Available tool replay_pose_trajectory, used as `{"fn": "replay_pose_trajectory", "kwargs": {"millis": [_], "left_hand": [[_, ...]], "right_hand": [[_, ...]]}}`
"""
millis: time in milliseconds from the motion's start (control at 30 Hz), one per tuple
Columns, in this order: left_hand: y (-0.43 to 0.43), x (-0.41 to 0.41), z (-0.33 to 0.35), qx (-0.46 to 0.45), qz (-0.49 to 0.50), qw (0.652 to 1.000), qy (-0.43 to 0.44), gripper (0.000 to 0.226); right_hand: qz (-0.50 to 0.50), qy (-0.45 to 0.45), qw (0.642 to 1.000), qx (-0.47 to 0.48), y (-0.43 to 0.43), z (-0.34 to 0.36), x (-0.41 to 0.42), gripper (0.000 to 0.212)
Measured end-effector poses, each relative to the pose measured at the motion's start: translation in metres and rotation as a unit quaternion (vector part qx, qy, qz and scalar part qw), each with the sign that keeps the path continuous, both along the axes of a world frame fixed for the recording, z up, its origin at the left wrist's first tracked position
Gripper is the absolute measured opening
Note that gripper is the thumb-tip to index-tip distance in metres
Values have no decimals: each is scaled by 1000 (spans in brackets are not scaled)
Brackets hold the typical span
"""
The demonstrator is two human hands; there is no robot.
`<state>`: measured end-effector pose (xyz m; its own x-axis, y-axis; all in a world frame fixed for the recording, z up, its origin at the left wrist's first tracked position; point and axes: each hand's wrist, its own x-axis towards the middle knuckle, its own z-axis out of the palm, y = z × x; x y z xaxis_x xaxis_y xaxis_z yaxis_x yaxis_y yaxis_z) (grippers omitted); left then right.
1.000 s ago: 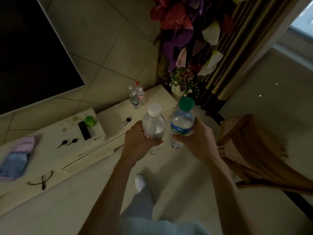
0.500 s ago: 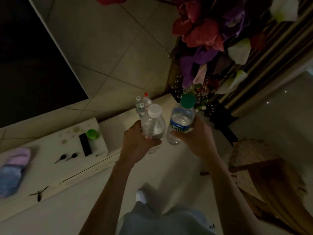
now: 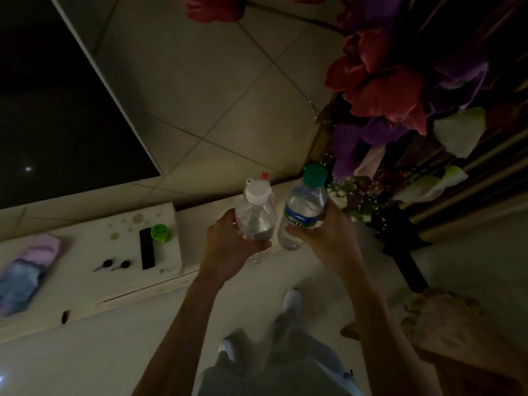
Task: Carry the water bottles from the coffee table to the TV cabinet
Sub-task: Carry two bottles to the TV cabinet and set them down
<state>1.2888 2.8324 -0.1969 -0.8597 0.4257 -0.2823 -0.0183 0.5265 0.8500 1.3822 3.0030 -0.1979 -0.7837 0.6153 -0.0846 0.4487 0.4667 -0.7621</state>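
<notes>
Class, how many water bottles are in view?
4: white-capped bottle in the left hand, green-capped bottle in the right hand, red-capped bottle and a part-hidden bottle behind them on the TV cabinet; others may be hidden.

Forearms stretched forward; left hand (image 3: 231, 248) wraps white-capped bottle (image 3: 255, 217) low down; right hand (image 3: 328, 238) wraps green-capped bottle (image 3: 303, 210) likewise.
</notes>
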Motion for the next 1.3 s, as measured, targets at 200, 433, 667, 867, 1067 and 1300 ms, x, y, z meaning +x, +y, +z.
{"fn": "replay_pose_trajectory", "kwargs": {"millis": [200, 433, 667, 867, 1067, 1300], "left_hand": [[51, -16, -5, -13, 65, 998, 11, 70], [78, -26, -17, -37, 137, 990, 23, 69], [78, -37, -68, -50, 166, 985, -19, 72], [79, -50, -153, -66, 159, 984, -49, 71], [90, -64, -261, -94, 151, 979, -97, 69], [111, -78, -385, -124, 140, 979, -85, 69]], "right_hand": [[56, -4, 998, -12, 64, -17, -36, 67], [131, -36, 991, -19, 106, -31, -65, 65], [156, -78, 985, -16, 111, -76, -87, 67], [120, -120, 985, -25, 105, -157, -97, 68], [110, -152, 981, -54, 101, -262, -107, 70], [90, -161, 979, -84, 108, -384, -116, 69]]}}
